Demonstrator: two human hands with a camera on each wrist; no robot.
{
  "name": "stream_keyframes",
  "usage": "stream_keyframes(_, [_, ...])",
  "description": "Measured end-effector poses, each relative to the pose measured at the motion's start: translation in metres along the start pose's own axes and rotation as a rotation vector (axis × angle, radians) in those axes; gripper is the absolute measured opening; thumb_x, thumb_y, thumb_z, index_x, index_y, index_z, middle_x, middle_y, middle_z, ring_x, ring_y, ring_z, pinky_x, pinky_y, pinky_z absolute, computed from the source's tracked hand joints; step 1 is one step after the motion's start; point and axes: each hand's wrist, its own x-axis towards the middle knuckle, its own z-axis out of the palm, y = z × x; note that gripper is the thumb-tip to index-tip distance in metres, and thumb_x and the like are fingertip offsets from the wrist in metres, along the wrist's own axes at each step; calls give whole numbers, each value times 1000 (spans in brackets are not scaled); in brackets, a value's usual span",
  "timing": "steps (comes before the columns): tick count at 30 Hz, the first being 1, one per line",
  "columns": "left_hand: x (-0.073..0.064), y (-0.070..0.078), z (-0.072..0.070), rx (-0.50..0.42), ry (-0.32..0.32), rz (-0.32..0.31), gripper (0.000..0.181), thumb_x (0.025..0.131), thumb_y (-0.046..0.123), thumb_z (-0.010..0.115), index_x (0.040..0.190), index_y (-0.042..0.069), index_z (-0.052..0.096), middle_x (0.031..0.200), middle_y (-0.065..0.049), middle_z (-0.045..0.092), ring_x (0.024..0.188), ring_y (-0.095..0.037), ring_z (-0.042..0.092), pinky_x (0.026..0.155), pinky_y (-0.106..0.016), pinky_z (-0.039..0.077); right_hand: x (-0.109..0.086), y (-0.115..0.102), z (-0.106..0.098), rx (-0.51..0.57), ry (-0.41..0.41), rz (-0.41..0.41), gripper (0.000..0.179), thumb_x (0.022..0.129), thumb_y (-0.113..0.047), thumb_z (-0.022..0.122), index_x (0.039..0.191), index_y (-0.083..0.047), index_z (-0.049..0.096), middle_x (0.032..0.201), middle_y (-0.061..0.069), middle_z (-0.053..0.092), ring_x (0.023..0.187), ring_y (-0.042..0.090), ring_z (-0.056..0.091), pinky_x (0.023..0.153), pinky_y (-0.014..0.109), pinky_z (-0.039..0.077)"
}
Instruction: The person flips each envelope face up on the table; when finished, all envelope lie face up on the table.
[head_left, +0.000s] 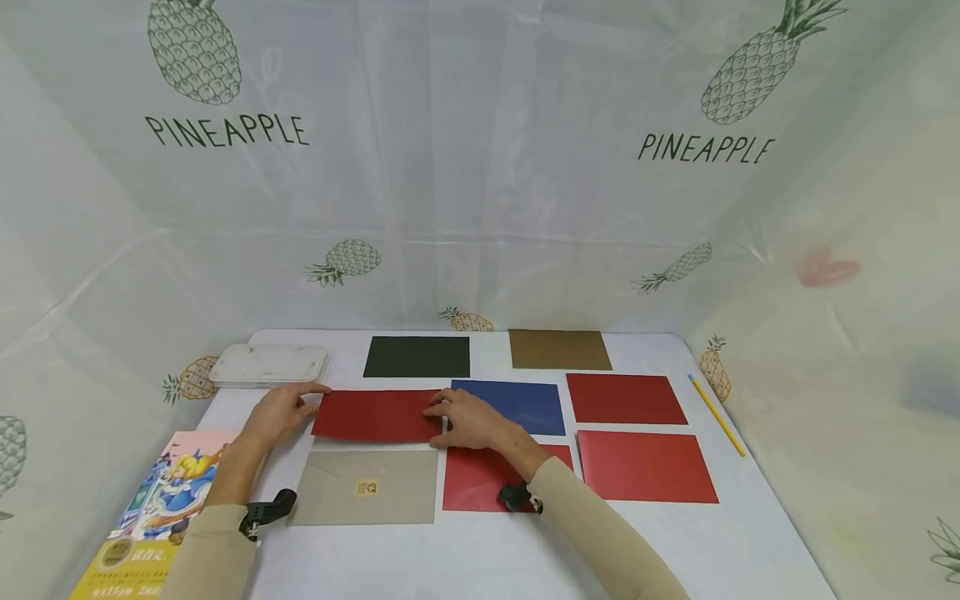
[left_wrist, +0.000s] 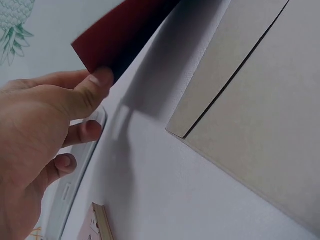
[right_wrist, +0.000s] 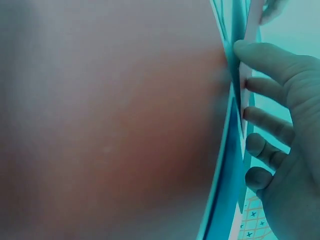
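Observation:
Both hands hold a red card (head_left: 375, 415) at its two ends. At its left end, my left hand (head_left: 279, 414) pinches a corner between thumb and finger; in the left wrist view the card (left_wrist: 112, 37) is raised, with a dark underside and a shadow below. My right hand (head_left: 471, 421) grips the right edge, thumb on one face and fingers (right_wrist: 267, 90) on the other in the right wrist view. Just in front lies a grey-beige rectangular piece (head_left: 322, 492) with a small yellow sticker. Beside the right hand lies a blue card (head_left: 525, 408).
A red card (head_left: 468, 483) lies under the right forearm, with two more red cards (head_left: 626, 398) (head_left: 648, 467) to the right. Behind are black (head_left: 416, 357) and brown (head_left: 561, 350) cards. A white case (head_left: 268, 364), a picture book (head_left: 172, 492) and a yellow pencil (head_left: 717, 415) flank them.

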Motion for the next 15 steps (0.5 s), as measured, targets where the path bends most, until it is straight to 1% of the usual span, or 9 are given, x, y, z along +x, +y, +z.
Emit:
stream_keyframes(3, [-1,-2,1,-16,13,-6,32,92,12,72,123,11,71,118,-19,70,87,-29,67,75,-53,53,1,4,-2,17,19,-28,44,91,-43,71,131,-27,68,139,-3,57,128,18,51,106,40,44])
stream_keyframes(5, [-2,-4,2,-25,19,-12,31,93,12,71,124,12,71,120,-19,69,88,-30,68,76,-53,53,1,5,-4,27,46,-64,35,92,-40,69,125,-27,71,132,-6,62,124,14,53,106,37,44])
stream_keyframes(8, [-3,-7,2,-29,30,-24,30,94,11,69,124,12,71,122,-20,68,91,-31,68,78,-54,53,2,8,-8,40,117,-114,26,94,-36,67,118,-27,74,120,-11,68,114,8,58,104,34,44])
stream_keyframes(10, [-4,-8,3,-27,45,-19,29,95,10,68,123,11,71,122,-21,68,90,-32,67,77,-53,52,2,9,-10,65,172,-133,24,96,-34,65,116,-25,76,113,-13,70,108,7,60,105,34,44])
stream_keyframes(11, [-4,-9,3,-22,57,-14,28,95,9,67,122,11,71,121,-21,69,88,-31,66,76,-52,52,2,10,-10,85,198,-135,24,96,-33,65,115,-23,76,111,-13,71,105,9,61,103,34,45])
stream_keyframes(13, [-4,-9,4,-10,91,-11,26,95,10,67,120,12,73,111,-19,72,80,-26,63,69,-46,50,1,11,-12,142,239,-126,24,98,-32,64,117,-22,76,110,-13,72,100,14,62,96,33,48])
stream_keyframes(14, [-5,-9,4,-2,111,-11,24,95,11,68,119,13,74,105,-17,73,75,-24,61,65,-42,48,1,11,-13,175,257,-115,24,99,-32,64,117,-21,76,110,-13,72,98,17,62,91,32,50])
stream_keyframes(15, [-5,-8,4,4,128,-10,22,96,13,68,117,13,75,97,-14,74,70,-21,59,61,-39,45,1,11,-13,212,275,-101,24,99,-31,64,118,-21,76,109,-13,72,95,20,62,84,29,50])
